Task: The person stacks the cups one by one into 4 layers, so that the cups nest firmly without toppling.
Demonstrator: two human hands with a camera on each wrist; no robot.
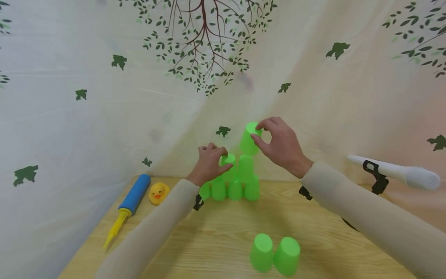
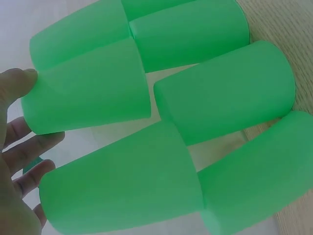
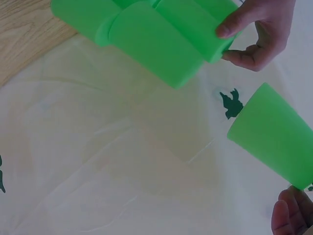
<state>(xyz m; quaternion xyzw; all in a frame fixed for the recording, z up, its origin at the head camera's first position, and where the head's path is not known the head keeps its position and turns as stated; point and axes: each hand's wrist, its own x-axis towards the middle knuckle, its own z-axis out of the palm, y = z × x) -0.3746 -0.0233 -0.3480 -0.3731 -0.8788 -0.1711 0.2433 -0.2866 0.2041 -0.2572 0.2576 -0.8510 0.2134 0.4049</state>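
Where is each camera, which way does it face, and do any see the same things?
Head: worn on the head, facing forward and down at the table, stacked green cups and raised cup; left hand, right hand and sleeves show.
Left wrist: worn there, facing the stacked green cups closely; left hand shows at left edge.
Right wrist: worn there, facing the raised cup and stacked green cups; right hand lower right, left hand upper right.
Shared: head and right wrist both show the raised cup and left hand.

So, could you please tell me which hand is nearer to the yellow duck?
Left. In the head view, the left hand pinches a stacked green cup to the right of the duck; the right hand is farther right, holding another green cup higher up.
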